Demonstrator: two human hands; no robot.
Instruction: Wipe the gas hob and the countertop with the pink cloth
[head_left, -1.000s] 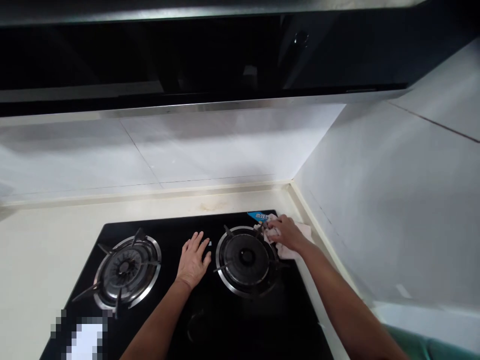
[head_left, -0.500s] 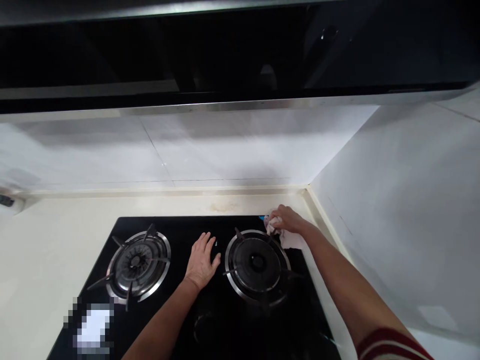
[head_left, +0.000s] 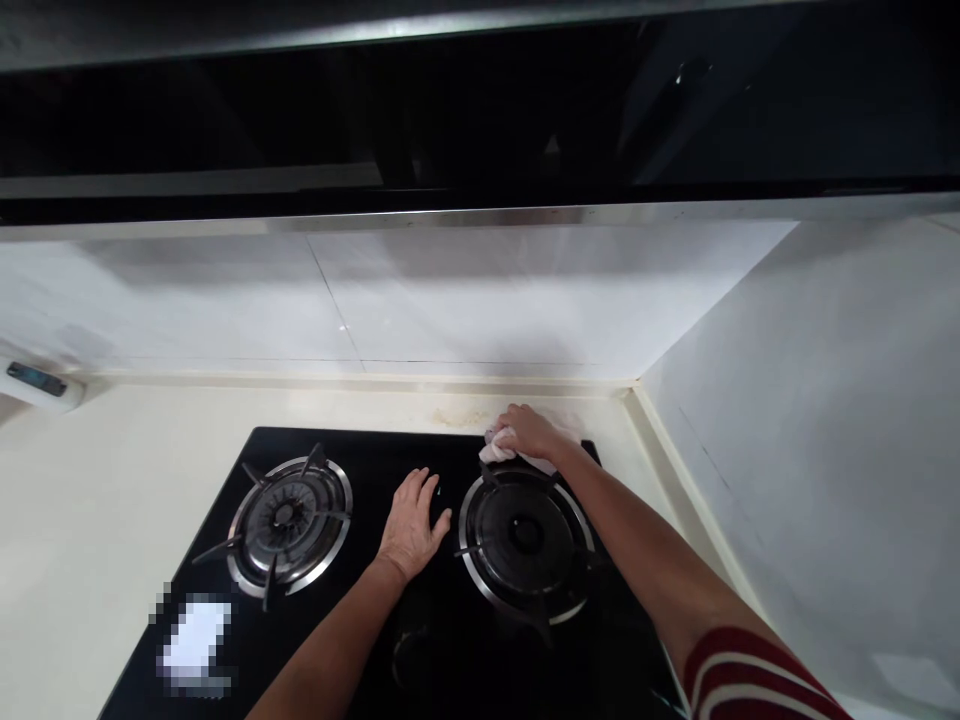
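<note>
My right hand (head_left: 527, 432) grips a crumpled pale pink cloth (head_left: 498, 448) at the back edge of the black glass gas hob (head_left: 442, 640), just behind the right burner (head_left: 525, 535). Part of the cloth trails out behind my wrist. Flat on the glass between the two burners lies my left hand (head_left: 411, 522), fingers stretched and thumb apart, holding nothing. To its left is the left burner (head_left: 289, 520) with its pan supports. A brownish stain (head_left: 459, 417) marks the cream countertop (head_left: 97, 480) behind the hob, left of the cloth.
A dark range hood (head_left: 450, 120) hangs low across the top, over the hob. Pale wall tiles (head_left: 465, 290) meet a side wall (head_left: 832, 400) at the right. A white object with a dark panel (head_left: 41, 385) rests at the far left of the counter.
My right hand has slid left with the cloth along the hob's back edge, toward the stain. The left hand stays in place on the glass. The view has shifted slightly.
</note>
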